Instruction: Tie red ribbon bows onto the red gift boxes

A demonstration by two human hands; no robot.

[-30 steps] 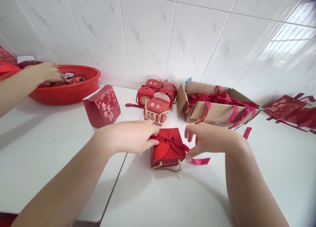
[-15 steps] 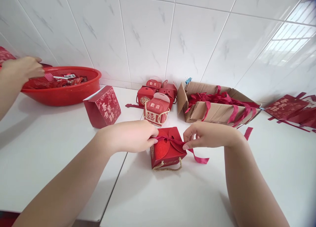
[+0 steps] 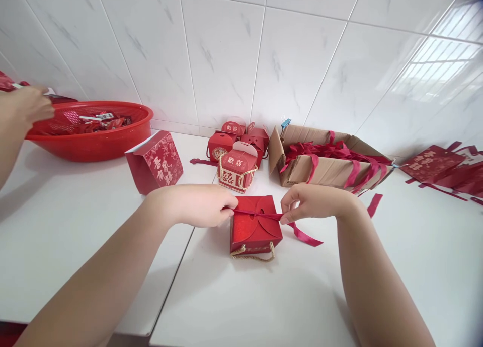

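A red gift box with gold rope handles stands on the white table in front of me, its petal-like top flaps folded together. Across its top runs a dark red ribbon, knotted over the middle of the flaps. My left hand pinches the ribbon at the box's left edge. On the right, my right hand grips the other side between thumb and fingers, and a loose tail hangs past it onto the table. The ribbon looks taut between both hands.
Several small finished boxes stand behind. Right of them is a cardboard box of ribbons; further right lie flat red packages. To the left are a folded red card box and a red basket of sweets, with another person's hand above it.
The ribbon has been drawn tighter and straighter, and the box flaps lie flatter. My left hand shifted slightly left. The other person's hand moved left over the basket.
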